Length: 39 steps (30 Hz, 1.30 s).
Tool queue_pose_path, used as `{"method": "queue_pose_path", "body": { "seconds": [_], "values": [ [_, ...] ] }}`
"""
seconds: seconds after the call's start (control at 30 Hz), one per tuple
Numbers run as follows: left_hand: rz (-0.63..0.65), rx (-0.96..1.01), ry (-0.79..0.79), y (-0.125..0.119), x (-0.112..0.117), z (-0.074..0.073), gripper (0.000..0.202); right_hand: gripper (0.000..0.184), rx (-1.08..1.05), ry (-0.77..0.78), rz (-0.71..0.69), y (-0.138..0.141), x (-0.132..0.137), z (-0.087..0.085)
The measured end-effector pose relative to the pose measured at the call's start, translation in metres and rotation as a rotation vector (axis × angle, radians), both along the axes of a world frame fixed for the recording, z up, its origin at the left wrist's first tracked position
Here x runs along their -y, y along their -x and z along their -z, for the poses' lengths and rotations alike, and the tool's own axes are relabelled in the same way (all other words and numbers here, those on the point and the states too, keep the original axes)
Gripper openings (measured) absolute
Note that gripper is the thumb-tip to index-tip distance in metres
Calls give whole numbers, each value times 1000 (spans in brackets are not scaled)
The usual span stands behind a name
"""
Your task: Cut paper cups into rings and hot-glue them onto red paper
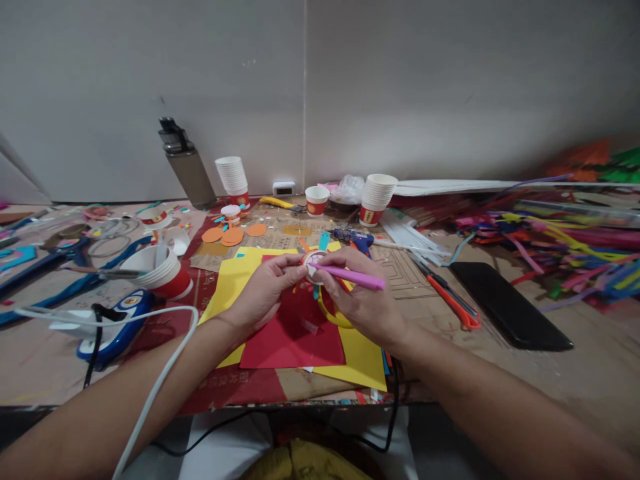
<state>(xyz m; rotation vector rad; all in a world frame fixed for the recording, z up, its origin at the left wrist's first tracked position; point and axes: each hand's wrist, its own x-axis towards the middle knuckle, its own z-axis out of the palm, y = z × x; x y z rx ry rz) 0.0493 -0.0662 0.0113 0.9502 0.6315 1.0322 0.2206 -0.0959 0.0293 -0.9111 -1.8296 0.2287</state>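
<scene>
Between my two hands is a small round white craft piece (315,265) with a drawn pattern and coloured strips sticking out, one of them a teal strip (325,241). My left hand (273,283) pinches its left edge. A purple marker pen (353,275) is gripped in my right hand (367,303), its tip over the white face. Beside my right fingers curves a yellow loop (333,317); how it joins the piece is hidden. Under the hands lie a red sheet (295,340) and yellow sheets (365,363).
Orange paper circles (233,237), a glue gun (355,239) and stacked paper cups (377,199) are behind my hands. A phone (510,307) and orange-handled scissors (453,297) lie right. Left are cups (165,273), a blue-and-white device (117,327) and a white cable (165,370) crossing my forearm.
</scene>
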Motion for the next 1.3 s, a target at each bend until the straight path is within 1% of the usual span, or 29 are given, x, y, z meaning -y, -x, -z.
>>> {"method": "queue_pose_path", "body": {
  "seconds": [0.4,0.53,0.8,0.97,1.1,1.3],
  "values": [
    [-18,-32,-16,1,-2,2,28,8,1,10,-4,2,-1,1],
    [-15,-44,-30,1,-2,3,29,8,13,1,-4,2,-1,0],
    [-12,-32,-7,1,-1,4,30,9,58,-33,5,1,-1,2],
    [-15,-28,-18,1,-1,3,30,12,70,-58,9,0,-1,4],
    [-19,-29,-29,0,-1,1,30,12,103,-106,42,-1,-1,3],
    [-24,-35,-2,-1,0,-2,33,12,125,-137,68,-1,0,1]
  ]
}}
